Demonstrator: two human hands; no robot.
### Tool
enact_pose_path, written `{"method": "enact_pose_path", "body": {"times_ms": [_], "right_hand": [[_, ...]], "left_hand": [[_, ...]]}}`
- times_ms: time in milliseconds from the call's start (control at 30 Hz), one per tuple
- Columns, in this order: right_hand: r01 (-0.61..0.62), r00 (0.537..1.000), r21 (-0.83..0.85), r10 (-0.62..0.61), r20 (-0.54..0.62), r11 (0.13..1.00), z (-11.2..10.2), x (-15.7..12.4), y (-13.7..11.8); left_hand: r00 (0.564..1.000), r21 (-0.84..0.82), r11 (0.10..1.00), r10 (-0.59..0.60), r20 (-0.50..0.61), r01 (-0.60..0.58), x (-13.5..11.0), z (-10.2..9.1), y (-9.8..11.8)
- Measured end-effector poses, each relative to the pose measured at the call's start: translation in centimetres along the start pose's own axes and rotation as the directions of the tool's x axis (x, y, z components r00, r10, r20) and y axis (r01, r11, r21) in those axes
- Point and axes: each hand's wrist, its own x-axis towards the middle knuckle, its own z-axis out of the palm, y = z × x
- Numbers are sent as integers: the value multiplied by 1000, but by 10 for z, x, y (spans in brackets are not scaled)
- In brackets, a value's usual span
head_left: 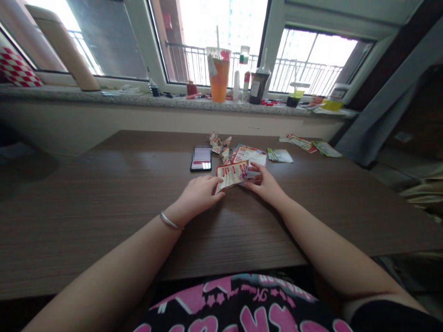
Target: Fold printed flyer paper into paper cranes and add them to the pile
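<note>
Between my two hands is a folded sheet of printed paper (231, 174), white with red marks and a red edge, tilted up a little off the table. My left hand (202, 191) grips its left edge between thumb and fingers; a silver bangle is on that wrist. At the right end, my right hand (265, 184) pinches the paper with its fingers curled. Just behind lies a flat printed sheet (255, 154) with a red and blue border. Folded paper pieces (220, 145) stand to its left, and a phone (201, 158) with a lit screen lies beside them.
Green-and-white paper pieces (281, 156) and more printed strips (301, 144) lie at the back right of the brown table (104, 203). On the windowsill stand an orange drink cup (218, 78), a dark cup (258, 87), a tall beige cylinder (65, 50) and small bottles.
</note>
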Motion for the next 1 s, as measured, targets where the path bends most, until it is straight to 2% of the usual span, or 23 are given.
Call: {"method": "enact_pose_path", "body": {"times_ms": [167,333,600,767,900,1000], "right_hand": [[-72,997,77,72,11,994,4,0,5],[-79,997,116,81,-13,990,5,2,12],[-135,991,241,133,25,961,5,5,12],[-119,992,248,106,63,961,5,3,9],[-38,994,228,12,111,973,4,2,8],[10,994,183,-29,102,983,5,1,5]], "left_hand": [[998,-15,999,45,-52,-45,-1,-5,6],[986,-49,988,142,-82,-147,-1,-9,10],[960,-82,964,239,-146,-252,1,-2,6],[919,-81,924,356,-171,-373,3,1,9],[881,-76,889,431,-196,-452,5,3,13],[882,-64,889,436,-180,-453,5,5,14]]}}
